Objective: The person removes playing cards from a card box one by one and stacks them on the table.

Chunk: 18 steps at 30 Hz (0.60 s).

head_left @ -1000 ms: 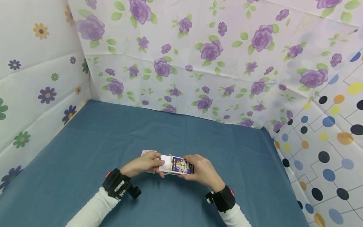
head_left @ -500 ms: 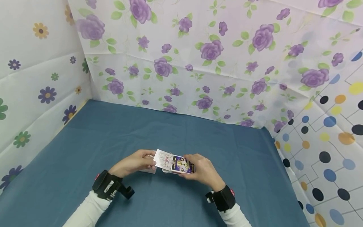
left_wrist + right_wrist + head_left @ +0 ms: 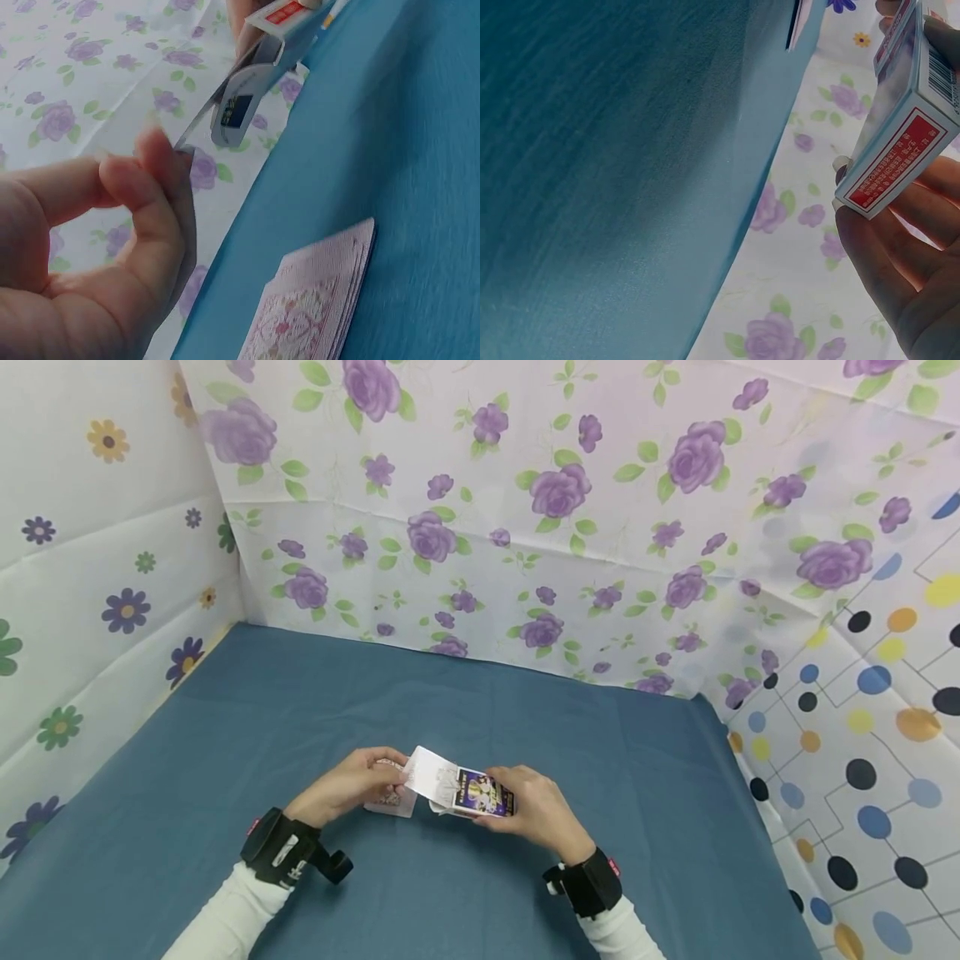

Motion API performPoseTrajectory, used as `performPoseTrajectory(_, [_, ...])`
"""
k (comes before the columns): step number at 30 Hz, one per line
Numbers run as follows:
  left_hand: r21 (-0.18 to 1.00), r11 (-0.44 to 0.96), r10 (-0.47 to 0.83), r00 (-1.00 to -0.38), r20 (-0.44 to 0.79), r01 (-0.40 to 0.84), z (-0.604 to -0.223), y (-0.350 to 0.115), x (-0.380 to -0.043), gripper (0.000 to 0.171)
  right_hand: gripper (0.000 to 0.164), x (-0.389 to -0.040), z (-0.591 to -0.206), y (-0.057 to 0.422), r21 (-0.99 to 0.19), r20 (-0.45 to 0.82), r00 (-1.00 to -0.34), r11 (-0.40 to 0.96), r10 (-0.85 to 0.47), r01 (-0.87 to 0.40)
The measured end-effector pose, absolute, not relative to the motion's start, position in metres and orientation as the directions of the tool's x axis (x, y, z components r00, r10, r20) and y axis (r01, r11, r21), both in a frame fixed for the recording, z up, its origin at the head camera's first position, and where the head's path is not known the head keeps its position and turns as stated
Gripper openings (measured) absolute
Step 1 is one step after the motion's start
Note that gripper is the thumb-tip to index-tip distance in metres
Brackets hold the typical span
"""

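Above the worktop point(image 3: 465, 893): one card box point(image 3: 483, 795), gripped by the right hand point(image 3: 537, 807), presumably to steady it while the left hand point(image 3: 352, 787) pinched a pale card point(image 3: 431, 774) at the open end. Below the left hand lay a card stack point(image 3: 394, 803), seemingly placed within reach. Markings: red panel point(image 3: 898, 160), characters too small to read; barcode point(image 3: 942, 79).

The card stack point(image 3: 301, 311) lies on the tablecloth point(image 3: 495, 718), left of the card box point(image 3: 483, 795) in the right hand point(image 3: 538, 808); a playing card point(image 3: 431, 772) bridges box and left hand point(image 3: 347, 787).
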<state>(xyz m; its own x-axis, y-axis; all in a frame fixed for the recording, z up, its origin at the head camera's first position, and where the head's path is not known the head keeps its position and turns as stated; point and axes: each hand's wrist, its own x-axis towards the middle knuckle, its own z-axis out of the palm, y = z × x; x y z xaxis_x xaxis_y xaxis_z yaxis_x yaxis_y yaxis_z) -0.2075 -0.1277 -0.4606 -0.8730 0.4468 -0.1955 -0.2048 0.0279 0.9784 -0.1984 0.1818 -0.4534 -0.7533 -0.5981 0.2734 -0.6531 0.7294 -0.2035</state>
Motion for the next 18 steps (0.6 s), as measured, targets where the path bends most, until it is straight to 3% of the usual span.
performPoseTrajectory(5, [0.975,0.031,0.341,-0.914,-0.218,-0.221,-0.46,-0.132,-0.21,0.039,0.064,-0.198,-0.455,0.183,-0.214,0.265,-0.762,0.735,-0.59,-0.644])
performPoseTrajectory(11, [0.963,0.033,0.304,-0.916,-0.263,-0.266,-0.46,-0.141,-0.22,0.044,0.065,-0.198,-0.458,0.185,-0.222,0.254,-0.764,0.733,-0.593,-0.643])
performPoseTrajectory(18, [0.935,0.224,0.213,-0.922,-0.324,-0.276,-0.462,-0.149,-0.244,0.043,0.066,-0.198,-0.46,0.189,-0.231,0.251,-0.773,0.739,-0.583,-0.633])
